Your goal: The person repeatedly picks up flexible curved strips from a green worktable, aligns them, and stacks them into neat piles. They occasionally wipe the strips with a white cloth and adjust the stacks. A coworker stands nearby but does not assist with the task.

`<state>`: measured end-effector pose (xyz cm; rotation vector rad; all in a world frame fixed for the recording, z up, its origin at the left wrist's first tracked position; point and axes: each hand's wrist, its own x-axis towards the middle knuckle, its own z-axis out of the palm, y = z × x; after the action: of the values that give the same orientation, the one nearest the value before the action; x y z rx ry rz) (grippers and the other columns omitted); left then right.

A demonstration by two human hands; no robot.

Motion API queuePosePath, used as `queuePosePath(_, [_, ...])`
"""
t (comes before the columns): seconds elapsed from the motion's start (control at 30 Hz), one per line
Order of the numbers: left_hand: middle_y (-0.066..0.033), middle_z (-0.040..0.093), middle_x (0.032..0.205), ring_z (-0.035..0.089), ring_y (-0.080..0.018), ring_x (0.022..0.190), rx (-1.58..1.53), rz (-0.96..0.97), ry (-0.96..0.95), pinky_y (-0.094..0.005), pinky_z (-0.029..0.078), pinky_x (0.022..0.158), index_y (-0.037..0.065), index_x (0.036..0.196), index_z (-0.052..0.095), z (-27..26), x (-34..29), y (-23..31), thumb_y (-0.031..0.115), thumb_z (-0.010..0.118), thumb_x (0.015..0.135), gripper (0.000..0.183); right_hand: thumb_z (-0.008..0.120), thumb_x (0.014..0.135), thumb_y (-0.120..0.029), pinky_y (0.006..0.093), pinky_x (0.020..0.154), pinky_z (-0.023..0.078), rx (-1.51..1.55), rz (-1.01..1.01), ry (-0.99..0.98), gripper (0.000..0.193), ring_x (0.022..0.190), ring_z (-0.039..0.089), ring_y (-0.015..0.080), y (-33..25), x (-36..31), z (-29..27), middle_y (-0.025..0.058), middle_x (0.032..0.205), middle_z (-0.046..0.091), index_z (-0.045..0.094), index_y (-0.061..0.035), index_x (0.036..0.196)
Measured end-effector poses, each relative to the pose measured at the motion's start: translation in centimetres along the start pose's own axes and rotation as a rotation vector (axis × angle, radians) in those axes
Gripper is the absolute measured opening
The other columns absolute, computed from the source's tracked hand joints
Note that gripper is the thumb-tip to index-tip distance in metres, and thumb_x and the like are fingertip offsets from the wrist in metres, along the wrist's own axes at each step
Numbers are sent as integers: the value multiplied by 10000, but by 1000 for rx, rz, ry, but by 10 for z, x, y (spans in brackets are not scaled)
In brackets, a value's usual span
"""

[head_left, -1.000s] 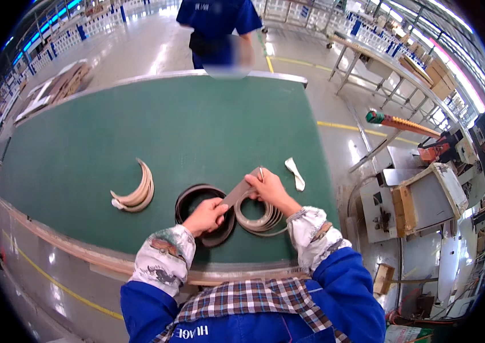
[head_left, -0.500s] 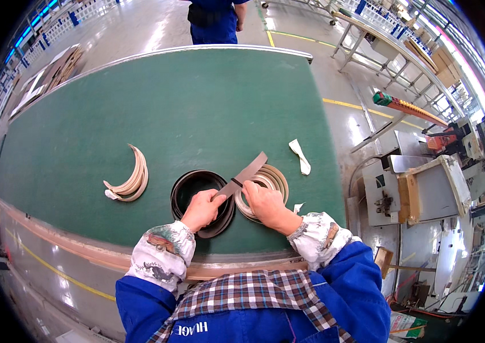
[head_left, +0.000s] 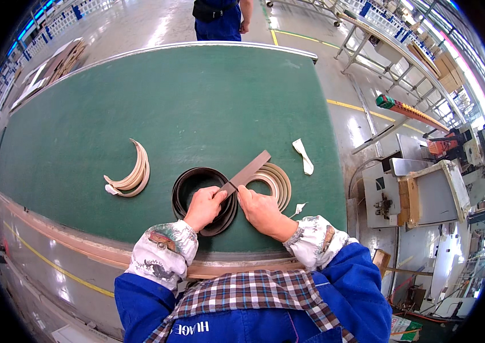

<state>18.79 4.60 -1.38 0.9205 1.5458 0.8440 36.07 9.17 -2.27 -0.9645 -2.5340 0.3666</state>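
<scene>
- The brown strip (head_left: 252, 166) slants between the hands, its free end jutting forward past the right one.
- A second ago the right hand (head_left: 265, 212) was at the far end; now it sits just beside the left hand (head_left: 203, 209), so the work seems centred where a thin dark band (head_left: 234, 186) crosses the strip.
- Left thumb and fingers pinch the strip; right fingertips pinch it by the band, though whether they grip the band too, I cannot tell.
- Two coils: one dark coil (head_left: 227, 220) by the left hand, one pale coil (head_left: 282, 180) ahead of the right.
- Two white scraps (head_left: 303, 157), right of the right hand.
- One pale curved bundle (head_left: 140, 171), left of the left hand.
- One co-worker (head_left: 218, 26), well ahead of both.
</scene>
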Motion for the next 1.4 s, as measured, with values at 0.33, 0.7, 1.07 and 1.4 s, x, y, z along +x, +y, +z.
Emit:
queuePosePath(0.33, [53,396,508,349,-28,414,-162,118,-69,-212,257,378,69,689,477,-16,-9,20,250,496,927,300,515,877,-152,393,499,467,122,22,102,127,624,602,314,-7,-6,-54,125,738,600,515,-43,942])
queuePosePath(0.7, [-1,463,524,367,-51,421,-362,380,-487,-197,272,382,62,817,484,-20,-54,53,250,492,944,227,455,958,-195,180,485,327,908,203,210,176,540,389,20,-18,57,-78,-41,614,462,501,-26,970])
queuePosePath(1.07, [-40,570,659,492,-78,554,-239,498,-543,-213,396,503,13,847,528,1,-49,44,165,459,942,193,471,942,-162,241,505,408,720,-121,358,140,579,469,77,-43,37,-61,14,625,481,492,-28,975])
queuePosePath(1.4, [1,521,557,444,-57,466,-259,374,-488,-206,326,422,36,710,545,-20,-58,58,218,522,926,283,531,901,-119,260,441,405,482,37,382,123,474,534,130,-32,39,-109,51,589,555,541,-12,959])
